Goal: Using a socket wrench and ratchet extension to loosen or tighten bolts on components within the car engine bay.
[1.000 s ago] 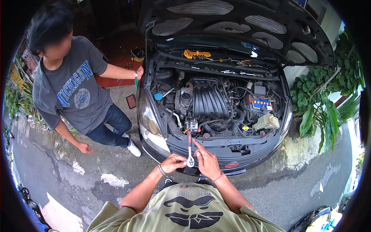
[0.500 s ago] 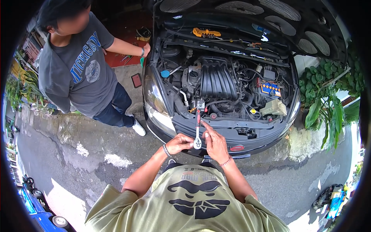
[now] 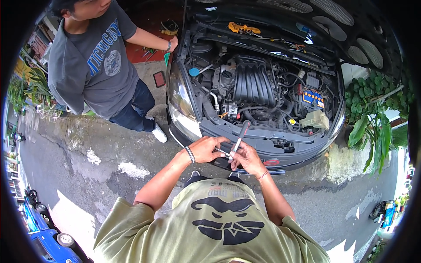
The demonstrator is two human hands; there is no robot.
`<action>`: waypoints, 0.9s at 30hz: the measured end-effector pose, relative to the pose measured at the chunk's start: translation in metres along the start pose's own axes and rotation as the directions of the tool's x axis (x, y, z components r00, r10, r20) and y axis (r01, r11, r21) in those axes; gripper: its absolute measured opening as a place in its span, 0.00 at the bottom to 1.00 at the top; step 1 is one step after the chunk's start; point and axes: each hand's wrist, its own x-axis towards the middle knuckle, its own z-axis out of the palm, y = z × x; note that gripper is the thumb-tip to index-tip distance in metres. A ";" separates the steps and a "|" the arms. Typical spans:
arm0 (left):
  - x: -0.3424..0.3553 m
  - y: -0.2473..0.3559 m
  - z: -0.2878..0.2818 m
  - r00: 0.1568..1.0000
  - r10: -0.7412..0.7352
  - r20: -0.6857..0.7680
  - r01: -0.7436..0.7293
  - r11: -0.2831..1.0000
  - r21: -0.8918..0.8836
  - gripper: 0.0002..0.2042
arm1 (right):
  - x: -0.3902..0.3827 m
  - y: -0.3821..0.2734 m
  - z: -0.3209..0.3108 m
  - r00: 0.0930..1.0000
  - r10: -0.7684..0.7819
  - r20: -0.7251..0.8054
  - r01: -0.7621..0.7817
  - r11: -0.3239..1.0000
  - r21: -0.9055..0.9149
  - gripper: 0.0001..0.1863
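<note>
In front of the car's bumper, my right hand [image 3: 249,160] is closed round the head end of a ratchet wrench [image 3: 244,130]. Its red and grey handle points up and away over the front edge of the engine bay. Close beside it, my left hand [image 3: 205,150] pinches a slim metal piece [image 3: 222,151] between thumb and fingers. That piece reaches toward the ratchet head; fingers partly hide where the two come together, so I cannot tell whether they are joined.
The engine bay [image 3: 254,83] lies open under the raised hood [image 3: 320,22]. An orange socket holder [image 3: 244,29] and several tools rest along its back. Coolant reservoir [image 3: 315,119] and battery [image 3: 313,99] sit right. Another person [image 3: 105,65] stands left, one hand on the car.
My right hand has closed round the ratchet's head end, and the handle now tilts right. My left hand has shifted from the ratchet head to a slim metal piece. The view has shifted slightly.
</note>
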 end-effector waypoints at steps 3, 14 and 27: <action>-0.007 -0.001 -0.024 0.955 0.197 -0.223 -0.163 0.973 0.165 0.25 | 0.002 0.012 0.005 0.997 -0.075 -0.036 0.077 0.995 0.064 0.11; -0.009 -0.054 0.016 0.875 -0.362 -0.320 -0.160 0.407 -0.899 0.15 | 0.003 0.034 0.036 0.966 -0.192 -0.173 0.228 0.948 0.221 0.12; 0.072 -0.124 0.057 0.876 -0.482 0.018 0.185 0.302 -0.935 0.14 | 0.015 0.060 0.002 0.883 -0.069 -0.464 0.028 0.995 -0.093 0.11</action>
